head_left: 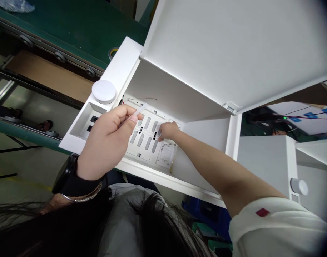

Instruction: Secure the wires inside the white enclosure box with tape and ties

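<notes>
My left hand [109,137] is closed, pinching a thin translucent white strip [140,109] between thumb and fingers, above the left end of an open white cabinet [127,67]. My right hand [168,130] reaches down inside, its fingers curled against a white panel [142,154]. What those fingers hold, if anything, is hidden. Several grey oblong strips or slots and small black clips show on the panel. Just below my right hand, a small white plate [166,155] with thin wires is fixed inside.
The cabinet's large white lid [233,46] stands raised. A round white knob [103,91] and a recess with black sockets [91,123] are at its left end. Behind lies a green work surface [72,28] with a tape roll [113,53]. Another white cabinet [262,160] stands right.
</notes>
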The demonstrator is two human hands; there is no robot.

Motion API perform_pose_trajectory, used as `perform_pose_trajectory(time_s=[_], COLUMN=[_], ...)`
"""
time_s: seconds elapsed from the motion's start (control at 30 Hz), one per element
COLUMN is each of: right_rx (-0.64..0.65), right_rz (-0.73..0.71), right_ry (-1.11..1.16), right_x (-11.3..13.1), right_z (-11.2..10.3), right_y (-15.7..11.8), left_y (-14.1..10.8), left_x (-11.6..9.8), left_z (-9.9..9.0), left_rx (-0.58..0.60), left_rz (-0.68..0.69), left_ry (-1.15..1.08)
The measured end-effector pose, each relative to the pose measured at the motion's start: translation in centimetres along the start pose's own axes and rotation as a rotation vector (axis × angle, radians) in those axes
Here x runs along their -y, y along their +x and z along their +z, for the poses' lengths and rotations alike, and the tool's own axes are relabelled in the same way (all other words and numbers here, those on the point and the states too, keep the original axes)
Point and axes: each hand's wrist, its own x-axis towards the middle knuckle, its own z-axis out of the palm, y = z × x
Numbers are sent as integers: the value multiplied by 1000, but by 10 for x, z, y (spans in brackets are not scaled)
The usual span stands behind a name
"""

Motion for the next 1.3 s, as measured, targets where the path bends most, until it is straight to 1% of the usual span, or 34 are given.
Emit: perform_pose_trajectory(time_s=[0.2,0.3,0.5,0.67,0.83,0.97,1.07,1.17,1.3], right_rx=[-41,-46,33,5,2,-50,-84,-99,-108], right_rz=[68,75,69,81,41,5,-20,-19,86], right_ry=[7,10,86,75,41,20,24,66,273], right_x=[2,2,-2,-3,13,33,41,38,26], right_z=[5,7,4,2,-10,-24,-29,-24,-6], right_y=[-1,0,1,1,4,11,15,14,4], left_y=[-1,-1,0,0,-1,0,1,1,1], left_x=[-2,-2,1,0,-3,-2,-1,-1,-2], left_z=[0,0,0,-1,0,0,0,1,2], left_rx=[2,1,6,19,15,12,17,16,29], left_rz=[-8,-2,-11,-11,-3,-6,-11,-21,-39], left_ry=[1,-12,-4,7,28,36,34,30,16])
